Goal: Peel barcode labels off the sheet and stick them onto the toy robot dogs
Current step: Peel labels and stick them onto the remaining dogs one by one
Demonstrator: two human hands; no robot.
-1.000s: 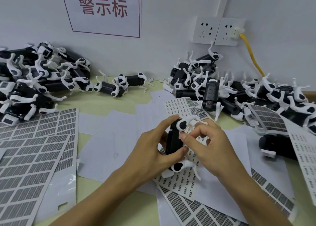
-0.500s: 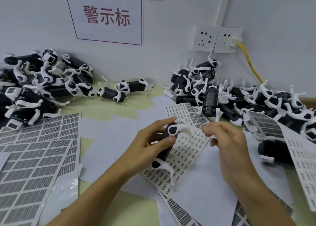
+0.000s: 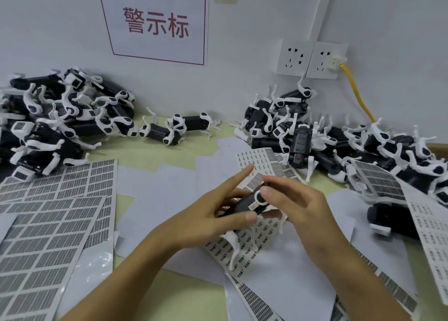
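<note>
Head view, centre frame: both hands hold a black-bodied, white-legged plastic toy robot dog (image 3: 244, 203) above a white barcode label sheet (image 3: 244, 250); left hand (image 3: 208, 220) thumb pressing underneath, forefinger outstretched; right hand (image 3: 294, 205) fingers curled over its front.

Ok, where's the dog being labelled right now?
Centre of the head view: the toy dog is held between the left hand and right hand, above the barcode sheet.
</note>
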